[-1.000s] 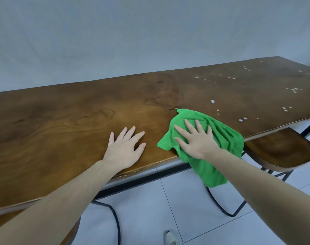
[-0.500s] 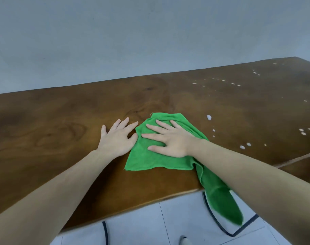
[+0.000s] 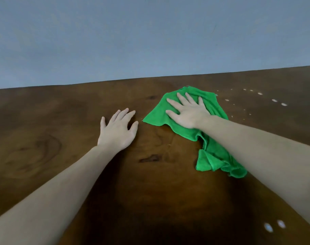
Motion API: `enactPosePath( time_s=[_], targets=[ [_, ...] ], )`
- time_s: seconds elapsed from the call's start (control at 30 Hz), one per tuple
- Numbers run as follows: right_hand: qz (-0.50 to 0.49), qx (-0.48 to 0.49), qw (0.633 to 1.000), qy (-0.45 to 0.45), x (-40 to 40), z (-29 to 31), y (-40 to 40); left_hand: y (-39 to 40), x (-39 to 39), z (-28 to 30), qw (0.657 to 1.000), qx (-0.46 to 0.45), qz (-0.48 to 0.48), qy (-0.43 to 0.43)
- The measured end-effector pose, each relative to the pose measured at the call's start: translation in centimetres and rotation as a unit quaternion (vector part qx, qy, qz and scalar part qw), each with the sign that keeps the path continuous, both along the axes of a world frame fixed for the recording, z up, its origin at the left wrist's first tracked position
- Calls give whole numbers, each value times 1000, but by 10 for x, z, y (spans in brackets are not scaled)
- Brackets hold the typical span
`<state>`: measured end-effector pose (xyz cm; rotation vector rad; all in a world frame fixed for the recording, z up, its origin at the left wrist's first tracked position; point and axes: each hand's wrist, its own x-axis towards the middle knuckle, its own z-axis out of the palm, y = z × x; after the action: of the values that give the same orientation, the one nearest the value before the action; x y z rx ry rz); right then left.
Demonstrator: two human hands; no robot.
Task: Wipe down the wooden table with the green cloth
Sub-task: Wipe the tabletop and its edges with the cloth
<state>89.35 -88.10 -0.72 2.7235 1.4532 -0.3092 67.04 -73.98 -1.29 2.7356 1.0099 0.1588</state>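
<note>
A plain grey-blue wall (image 3: 150, 36) runs behind the wooden table (image 3: 44, 121), whose dark, knotted grain fills everything below me. I count one green cloth (image 3: 212, 156), two hands of mine and two bare forearms, and two scatterings of pale droplets: a far group (image 3: 274, 100) of roughly a dozen specks towards the right end of the table, and three nearer droplets (image 3: 268, 228) at the lower right corner of my view. My right hand (image 3: 187, 112) lies flat on the far part of the cloth with its fingers straight and fanned, pressing it to the wood rather than gripping it; the cloth's other end trails back in a bunched tail beside my right forearm, all of it lying on the tabletop. My left hand (image 3: 118, 130) rests palm down on bare wood just left of the cloth's near corner, fingers straight and slightly apart, holding nothing and not touching the fabric. Half a second ago the cloth sat closer to me with its tail hanging over the table's front edge, and my left fingertips met its edge; since then I have pushed it away towards the wall and to the right, up to the far droplets, and the floor and table edge have left my view. I can see no brand, label or writing anywhere.
</note>
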Motion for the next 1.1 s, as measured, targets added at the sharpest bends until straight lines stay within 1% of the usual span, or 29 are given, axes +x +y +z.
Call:
enactPosePath(
  time_s=[0.07, 0.2, 0.27, 0.33, 0.4, 0.43, 0.5, 0.73, 0.87, 1.0, 1.1],
  targets=[
    [37, -2, 999, -5, -2, 0, 10, 0, 0, -3, 1000, -1, 11, -29],
    [182, -7, 983, -11, -16, 5, 21, 0, -1, -1, 993, -55, 46, -97],
    [272, -6, 962, -17, -29, 5, 24, -2, -1, -2, 994, -45, 32, -92],
    [367, 4, 930, -19, -40, 2, 21, -1, 0, -3, 996, -32, 23, -77],
    [425, 22, 905, -15, -39, 1, 17, 0, -1, -4, 997, -24, 20, -64],
    [435, 31, 900, -14, -34, 2, 16, 0, -1, -4, 998, -20, 19, -61],
    [430, 36, 902, -12, -17, 4, 21, 0, -1, -4, 998, -12, 18, -53],
    [337, 25, 941, -6, 51, 5, 84, -4, 0, -4, 999, 8, 29, -33],
    [243, 17, 970, 12, 83, 7, 109, -4, -1, -2, 999, 17, 26, -13],
    [146, 17, 989, 18, 118, 9, 95, -3, 0, -1, 999, 22, 24, 0],
    [92, 15, 996, -6, 145, 7, 63, -2, 0, -2, 1000, 24, 20, 1]
  ],
)
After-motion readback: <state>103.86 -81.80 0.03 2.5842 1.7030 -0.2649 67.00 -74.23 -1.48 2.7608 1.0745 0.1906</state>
